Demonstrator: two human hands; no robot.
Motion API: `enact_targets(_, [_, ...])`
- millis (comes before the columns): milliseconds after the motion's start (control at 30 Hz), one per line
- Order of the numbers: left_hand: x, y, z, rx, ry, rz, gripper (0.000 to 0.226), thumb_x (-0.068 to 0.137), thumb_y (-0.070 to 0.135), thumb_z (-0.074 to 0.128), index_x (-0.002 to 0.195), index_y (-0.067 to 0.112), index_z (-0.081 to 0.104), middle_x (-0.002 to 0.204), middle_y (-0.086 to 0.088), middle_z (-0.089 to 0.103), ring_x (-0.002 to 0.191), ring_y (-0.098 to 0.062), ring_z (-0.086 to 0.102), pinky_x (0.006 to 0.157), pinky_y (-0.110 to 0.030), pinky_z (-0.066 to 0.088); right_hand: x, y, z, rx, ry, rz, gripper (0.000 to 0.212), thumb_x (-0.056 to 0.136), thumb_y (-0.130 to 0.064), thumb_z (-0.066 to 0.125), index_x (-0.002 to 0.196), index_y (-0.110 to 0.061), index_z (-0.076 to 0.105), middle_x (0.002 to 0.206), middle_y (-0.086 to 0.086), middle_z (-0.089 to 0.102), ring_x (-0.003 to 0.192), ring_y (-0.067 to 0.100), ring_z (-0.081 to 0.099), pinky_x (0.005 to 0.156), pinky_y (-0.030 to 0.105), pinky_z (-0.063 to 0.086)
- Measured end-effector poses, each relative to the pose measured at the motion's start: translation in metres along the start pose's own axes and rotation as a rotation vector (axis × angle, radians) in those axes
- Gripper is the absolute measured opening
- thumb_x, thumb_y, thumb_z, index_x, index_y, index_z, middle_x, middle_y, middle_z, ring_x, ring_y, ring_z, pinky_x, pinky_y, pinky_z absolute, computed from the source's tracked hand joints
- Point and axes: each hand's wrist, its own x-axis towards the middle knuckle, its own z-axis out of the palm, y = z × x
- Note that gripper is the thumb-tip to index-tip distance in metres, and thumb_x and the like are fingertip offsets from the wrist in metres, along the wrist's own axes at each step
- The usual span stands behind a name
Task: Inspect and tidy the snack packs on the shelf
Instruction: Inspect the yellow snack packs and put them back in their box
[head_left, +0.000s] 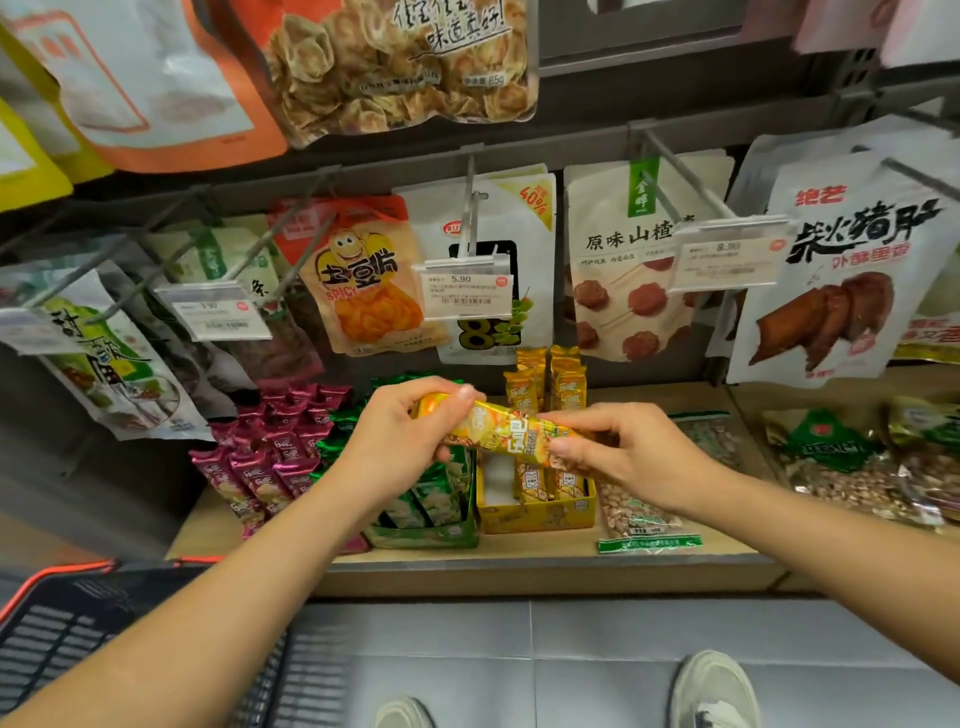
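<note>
The left hand and the right hand held one yellow snack pack between them. The left grip was curled round the left end of the pack. The right grip pinched the right end. The pack lay sideways in the air and tipped a little down to the right. It was in front of the shelf, just above the boxes that stood there.

Under the pack stood a yellow box with a few more yellow packs standing in it. Part of the box showed its white inside. Right beside it, on the left, stood a green box full of green packs. Left of that stood a bunch of pink packs, leaning close together. Behind the yellow box more yellow packs stood up at the back of the shelf. A clear peanut bag lay flat just to the right of the yellow box.

Above the shelf, big snack bags hung on hooks. One was an orange chip bag with a smiling face on it. A price tag hung in front of the white bag next to it.

Down low on the left was a black basket with a red rim. A pale shoe stood on the grey floor.
</note>
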Motion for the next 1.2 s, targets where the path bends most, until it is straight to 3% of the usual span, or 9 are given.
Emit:
enact_targets(200, [0.009, -0.005, -0.006, -0.125, 0.037, -0.048, 0.009, 0.094, 0.027, 0.063, 0.099, 0.027, 0.070, 0.075, 0.008, 0.064, 0.059, -0.008, 0.056, 0.052, -0.018, 0.045, 0.002, 0.006, 0.010, 0.091, -0.038, 0.057, 0.032, 0.082, -0.058, 0.050, 0.110, -0.049, 0.064, 0.103, -0.020, 0.069, 0.093, -0.003, 0.064, 0.082, 0.024, 0.054])
enact_targets(300, [0.015, -0.008, -0.013, -0.273, 0.052, -0.050, 0.011, 0.094, 0.015, 0.062, 0.103, 0.019, 0.067, 0.074, 0.003, 0.064, 0.060, -0.011, 0.055, 0.053, -0.017, 0.047, -0.002, 0.009, 0.014, 0.091, -0.152, 0.130, 0.029, 0.086, -0.063, 0.039, 0.086, -0.048, 0.063, 0.080, -0.010, 0.064, 0.071, 0.006, 0.063, 0.065, 0.036, 0.054])
enact_targets(367, [0.016, -0.010, -0.018, -0.321, 0.047, -0.041, 0.013, 0.095, 0.011, 0.058, 0.103, 0.017, 0.067, 0.071, 0.001, 0.064, 0.058, -0.010, 0.055, 0.053, -0.017, 0.048, -0.003, 0.009, 0.015, 0.111, -0.179, 0.192, 0.045, 0.085, -0.067, 0.035, 0.097, -0.036, 0.065, 0.091, -0.002, 0.069, 0.081, 0.017, 0.069, 0.073, 0.044, 0.057])
enact_targets(633, [0.015, -0.012, -0.031, 0.697, 0.109, 0.245, 0.033, 0.102, 0.032, 0.044, 0.091, 0.013, 0.069, 0.064, -0.001, 0.063, 0.058, -0.016, 0.058, 0.056, -0.036, 0.043, -0.002, 0.006, 0.024, 0.086, -0.223, 0.254, 0.083, 0.087, -0.072, 0.024, 0.106, -0.003, 0.066, 0.104, 0.032, 0.063, 0.099, 0.046, 0.059, 0.089, 0.050, 0.049])
enact_targets(733, [0.015, -0.005, -0.031, 0.743, 0.155, 0.293, 0.033, 0.101, 0.035, 0.045, 0.089, 0.014, 0.069, 0.065, 0.001, 0.061, 0.060, -0.014, 0.054, 0.057, -0.033, 0.036, 0.000, 0.007, 0.021, 0.231, -0.262, 0.377, 0.078, 0.079, -0.074, 0.034, 0.116, -0.013, 0.064, 0.096, 0.016, 0.069, 0.079, 0.031, 0.067, 0.070, 0.034, 0.057])
enact_targets(800, [0.015, 0.001, -0.029, 0.533, 0.143, 0.223, 0.024, 0.098, 0.033, 0.054, 0.091, 0.017, 0.071, 0.065, 0.005, 0.062, 0.057, -0.008, 0.053, 0.055, -0.025, 0.038, -0.002, 0.011, 0.022, 0.283, -0.289, 0.476, 0.072, 0.077, -0.074, 0.039, 0.120, -0.019, 0.057, 0.078, 0.004, 0.058, 0.054, 0.012, 0.050, 0.050, 0.021, 0.040])
enact_targets(933, [0.014, 0.012, -0.023, 0.122, -0.125, 0.032, 0.020, 0.083, 0.023, 0.074, 0.101, 0.023, 0.065, 0.078, 0.010, 0.070, 0.068, -0.001, 0.063, 0.061, -0.016, 0.051, -0.005, 0.024, 0.024, 0.514, -0.277, 0.609, 0.045, 0.093, -0.053, 0.046, 0.120, -0.018, 0.054, 0.086, 0.008, 0.050, 0.057, 0.010, 0.047, 0.055, 0.021, 0.045])
enact_targets(1067, [0.014, 0.014, -0.016, 0.416, -0.090, 0.124, 0.034, 0.077, 0.029, 0.080, 0.105, 0.023, 0.062, 0.090, 0.004, 0.070, 0.082, -0.014, 0.067, 0.077, -0.033, 0.056, 0.000, 0.029, 0.024, 0.406, -0.286, 0.620, 0.034, 0.098, -0.047, 0.043, 0.116, -0.022, 0.058, 0.093, 0.006, 0.060, 0.068, 0.012, 0.059, 0.069, 0.027, 0.054])
enact_targets(1200, [0.020, 0.010, -0.014, 0.561, -0.025, 0.219, 0.035, 0.082, 0.031, 0.075, 0.114, 0.027, 0.063, 0.091, 0.008, 0.069, 0.082, -0.007, 0.065, 0.079, -0.028, 0.053, 0.010, 0.028, 0.022, 0.026, -0.305, 0.460, 0.037, 0.101, -0.042, 0.041, 0.129, -0.023, 0.057, 0.107, 0.000, 0.066, 0.082, 0.016, 0.060, 0.066, 0.025, 0.050])
